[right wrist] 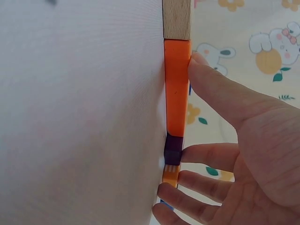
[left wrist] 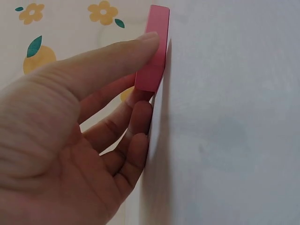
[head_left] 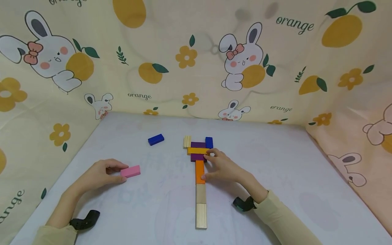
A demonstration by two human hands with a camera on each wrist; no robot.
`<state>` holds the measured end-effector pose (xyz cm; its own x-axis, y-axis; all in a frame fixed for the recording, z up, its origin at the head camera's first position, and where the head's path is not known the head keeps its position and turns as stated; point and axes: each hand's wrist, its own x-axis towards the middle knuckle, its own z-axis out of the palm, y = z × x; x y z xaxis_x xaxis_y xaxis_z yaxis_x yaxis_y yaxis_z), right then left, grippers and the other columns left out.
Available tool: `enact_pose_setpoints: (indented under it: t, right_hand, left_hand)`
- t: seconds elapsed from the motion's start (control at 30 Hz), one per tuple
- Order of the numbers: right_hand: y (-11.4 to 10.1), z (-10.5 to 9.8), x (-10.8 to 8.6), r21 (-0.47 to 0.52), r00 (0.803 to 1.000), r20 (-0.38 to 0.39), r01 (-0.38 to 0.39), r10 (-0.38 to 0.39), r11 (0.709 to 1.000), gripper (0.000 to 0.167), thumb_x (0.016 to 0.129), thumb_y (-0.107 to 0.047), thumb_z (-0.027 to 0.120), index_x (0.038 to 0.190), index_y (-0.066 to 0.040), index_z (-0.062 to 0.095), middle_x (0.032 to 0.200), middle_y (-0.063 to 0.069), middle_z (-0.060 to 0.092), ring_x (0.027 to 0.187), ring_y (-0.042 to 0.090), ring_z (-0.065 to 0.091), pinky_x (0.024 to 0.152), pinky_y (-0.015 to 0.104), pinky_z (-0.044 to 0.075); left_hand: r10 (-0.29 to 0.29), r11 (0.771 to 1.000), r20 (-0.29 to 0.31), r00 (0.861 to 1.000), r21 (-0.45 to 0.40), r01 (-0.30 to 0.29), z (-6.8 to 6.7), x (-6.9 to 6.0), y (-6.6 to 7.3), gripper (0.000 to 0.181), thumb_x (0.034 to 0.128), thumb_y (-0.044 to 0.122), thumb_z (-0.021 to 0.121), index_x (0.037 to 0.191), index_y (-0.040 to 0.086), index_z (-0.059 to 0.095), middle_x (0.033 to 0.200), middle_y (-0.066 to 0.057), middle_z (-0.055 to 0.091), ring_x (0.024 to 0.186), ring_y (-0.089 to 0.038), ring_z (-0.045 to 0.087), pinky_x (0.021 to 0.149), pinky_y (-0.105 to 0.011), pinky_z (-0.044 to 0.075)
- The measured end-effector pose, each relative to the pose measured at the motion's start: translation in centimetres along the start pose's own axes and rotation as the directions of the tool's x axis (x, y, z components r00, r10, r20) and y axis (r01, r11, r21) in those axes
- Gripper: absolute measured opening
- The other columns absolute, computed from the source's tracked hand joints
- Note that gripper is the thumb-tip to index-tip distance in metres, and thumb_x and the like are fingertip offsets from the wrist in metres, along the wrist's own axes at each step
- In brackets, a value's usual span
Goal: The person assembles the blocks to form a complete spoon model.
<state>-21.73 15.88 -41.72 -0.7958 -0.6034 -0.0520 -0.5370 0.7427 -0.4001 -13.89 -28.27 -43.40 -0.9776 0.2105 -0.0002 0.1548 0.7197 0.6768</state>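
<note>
My left hand pinches a pink block between thumb and fingers, low over the white table. My right hand lies along the right side of a row of blocks. Its thumb touches the orange block; in the right wrist view the other fingers lie against the purple block and the yellow-orange block. Above these sit another purple block, a striped wooden block and a blue block. Two plain wooden blocks continue the row toward me.
A loose blue block lies on the white table, left of the row's far end. Patterned cloth with rabbits and oranges hangs behind the table and at both sides. Each wrist wears a black camera.
</note>
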Motion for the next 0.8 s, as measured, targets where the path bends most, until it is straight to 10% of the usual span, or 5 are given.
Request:
enact_pose_setpoints:
  t: [0.8]
  right_hand:
    - [-0.22, -0.07, -0.07, -0.003, 1.000, -0.002, -0.004, 0.004, 1.000, 0.086, 0.079, -0.053, 0.078, 0.144, -0.005, 0.049, 0.148, 0.013, 0.037, 0.135, 0.033, 0.035, 0.106, 0.050, 0.036]
  left_hand:
    - [0.010, 1.000, -0.022, 1.000, 0.025, -0.010, -0.30, -0.12, -0.47, 0.045, 0.0817, 0.034, 0.081, 0.117, 0.009, 0.072, 0.099, 0.000, 0.065, 0.089, -0.021, 0.054, 0.076, -0.030, 0.049]
